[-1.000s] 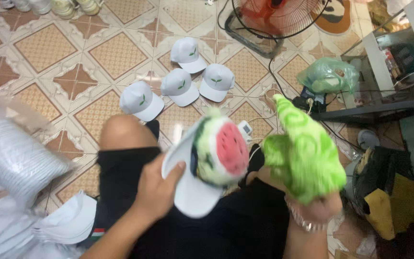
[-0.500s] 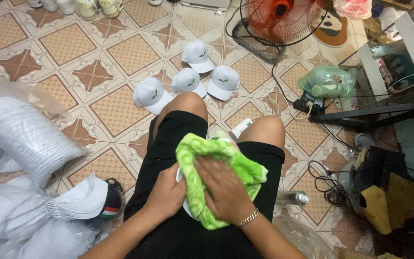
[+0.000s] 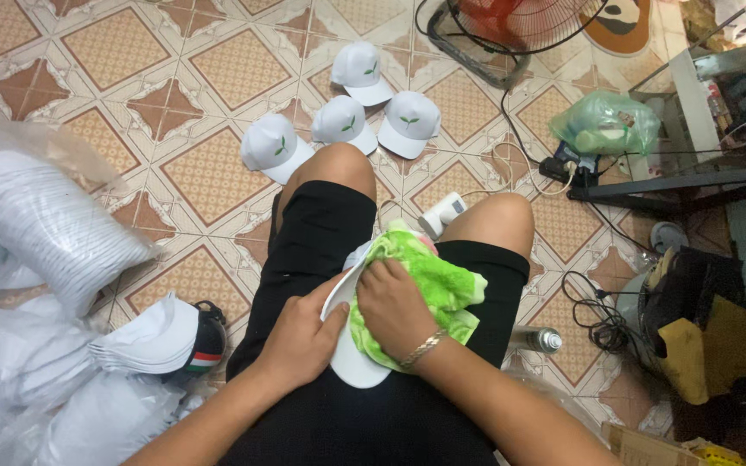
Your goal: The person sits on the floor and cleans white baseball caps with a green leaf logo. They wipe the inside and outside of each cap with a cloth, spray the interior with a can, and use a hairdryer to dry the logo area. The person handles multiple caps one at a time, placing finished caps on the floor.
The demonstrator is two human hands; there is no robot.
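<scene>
Patterned brown-and-cream floor tiles point(image 3: 209, 173), seen from above; person seated with bare knees out, black shorts point(image 3: 330, 250). On the lap lies a white cap point(image 3: 351, 367), its brim toward the body, mostly covered by a bright green fluffy cloth point(image 3: 438, 289). Left hand point(image 3: 300, 341) curls round the brim's left edge, fingers under and thumb along the rim, gripping it. Right hand point(image 3: 395, 311) lies palm-down on the cloth, fingers bent and close together, pressing the cloth onto the cap's crown. Cap looks light; crown soft and likely to dent under pressure, brim stiffer, so the brim edge seems the sound place to hold. Cloth is limp, plush, bunches easily; best gathered in a fist, not pinched at a corner. Four finished-looking white caps with a small green leaf mark point(image 3: 347, 121) sit on the tiles just beyond the knees. Stack of white caps point(image 3: 153, 336) at left beside clear plastic bags point(image 3: 36, 224) of more. Red fan point(image 3: 520, 22) at top, green plastic bag point(image 3: 606, 125) and cables at right, small spray can point(image 3: 541, 339) beside the right thigh.
</scene>
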